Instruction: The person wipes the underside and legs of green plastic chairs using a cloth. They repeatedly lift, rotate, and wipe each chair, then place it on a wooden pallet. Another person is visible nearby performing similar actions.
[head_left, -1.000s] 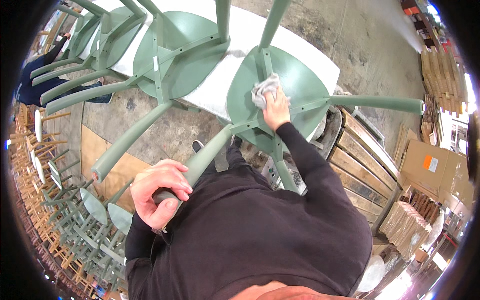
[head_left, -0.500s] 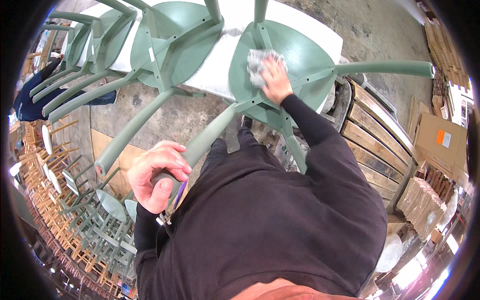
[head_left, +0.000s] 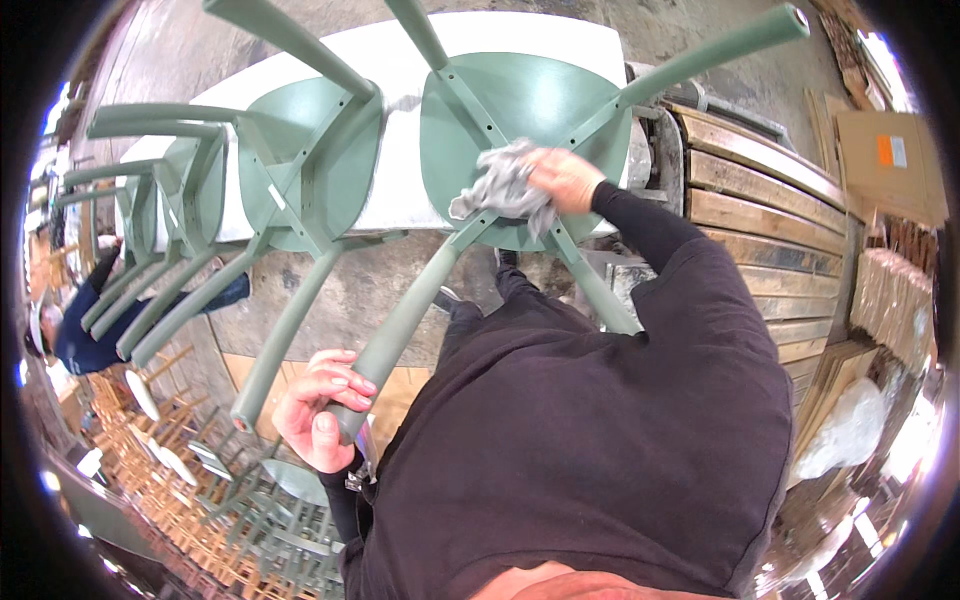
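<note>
2 hands on 1 chair. Green chair [head_left: 500, 130] lies upside down, seat underside facing up, at upper centre of the frame, resting on a white tabletop [head_left: 400, 60]; its 4 legs point outward toward the camera and the frame edges.

Left hand [head_left: 320, 410], lower left of centre: fingers curled closed around the end of the near leg [head_left: 400, 330], thumb up alongside it.

Right hand [head_left: 565, 180], upper centre: fingers folded down onto a grey rag [head_left: 500, 185], pressing it against the seat underside just where the cross braces meet. Whether the rag is pinched or only pressed flat, cannot tell.

Handling, judged from the frame:
- Chair looks rigid, painted wood or moulded; legs thick and round, so they offer a sure grip. A leg end gives good leverage for steadying or turning the seat.
- Probably moderate weight; the table carries most of it.
- Smooth painted surface could be slippery and may mark, so the rag suits it.
- Rag soft and limp, crumples freely; best bunched in the palm.

Surroundings: at least 2 more green chairs [head_left: 300, 160], also inverted, in a row toward upper left. Wooden pallets [head_left: 770, 220] at right. Another person in dark blue [head_left: 80, 330] at the left edge.
</note>
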